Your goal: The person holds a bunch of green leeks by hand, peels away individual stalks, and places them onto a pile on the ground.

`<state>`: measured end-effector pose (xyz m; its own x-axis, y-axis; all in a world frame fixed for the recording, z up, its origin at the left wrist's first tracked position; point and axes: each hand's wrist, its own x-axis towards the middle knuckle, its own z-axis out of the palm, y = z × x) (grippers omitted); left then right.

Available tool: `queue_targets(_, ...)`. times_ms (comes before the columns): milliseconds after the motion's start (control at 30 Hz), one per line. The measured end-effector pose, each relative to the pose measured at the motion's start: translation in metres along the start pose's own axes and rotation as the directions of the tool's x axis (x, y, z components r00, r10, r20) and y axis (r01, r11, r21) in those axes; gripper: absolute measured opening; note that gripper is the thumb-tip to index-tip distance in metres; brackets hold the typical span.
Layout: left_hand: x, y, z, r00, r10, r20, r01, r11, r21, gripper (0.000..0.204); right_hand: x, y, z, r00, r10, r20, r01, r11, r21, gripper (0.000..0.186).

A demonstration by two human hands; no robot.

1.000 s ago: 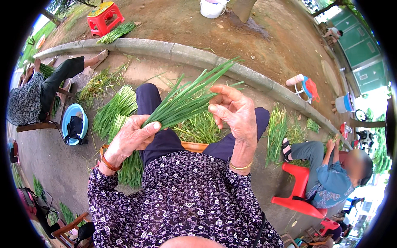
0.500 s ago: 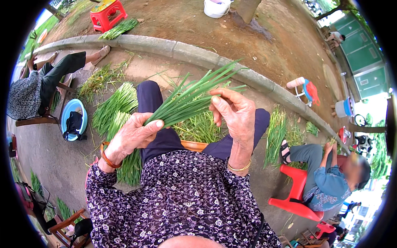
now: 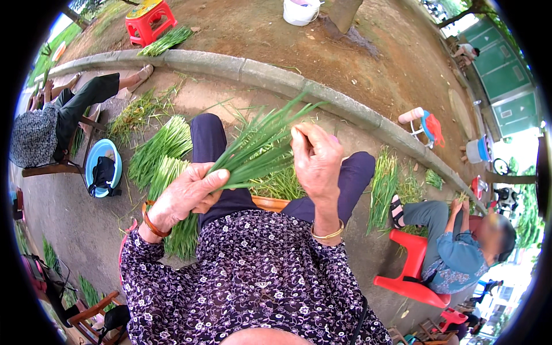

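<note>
Left hand closed around a bunch of long green leaves

Gripping the bunch by its lower end, with the thumb across the top, and holding it above and between the knees of the dark trousers. Fanned out toward the curb. Bending the fingers of the right hand just beside the leaves, with thumb and index finger close together; impossible to tell whether gripping a leaf. Wearing an orange-brown bangle on the left wrist and a gold-coloured bangle on the right. Seated over loose greens, beside piled green stalks near the left leg. Farther left, next to a seated person, a blue basin. Off to the right, another person on a red chair.
</note>
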<state>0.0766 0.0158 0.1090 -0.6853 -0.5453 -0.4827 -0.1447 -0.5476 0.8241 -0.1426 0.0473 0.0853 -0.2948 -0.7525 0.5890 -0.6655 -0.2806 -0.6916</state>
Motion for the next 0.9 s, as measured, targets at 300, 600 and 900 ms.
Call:
queue_targets(300, 0.001, -0.003, -0.011, 0.997, -0.011, -0.081, 0.005, 0.997, -0.078, 0.025, 0.014, 0.015, -0.041, 0.925, 0.161, -0.345, -0.204, 0.975, -0.092, 0.007)
queue_targets(600, 0.003, -0.002, -0.010, 0.997, -0.017, -0.074, 0.010, 0.996, -0.092, 0.025, 0.008, -0.013, -0.042, 0.966, 0.191, -0.172, -0.113, 0.917, 0.381, 0.011)
queue_targets(900, 0.003, -0.004, -0.012, 1.000, 0.000, -0.029, -0.003, 0.994, -0.111, 0.026, 0.011, -0.001, -0.038, 0.871, 0.430, 0.238, -0.470, 0.587, 0.660, 0.021)
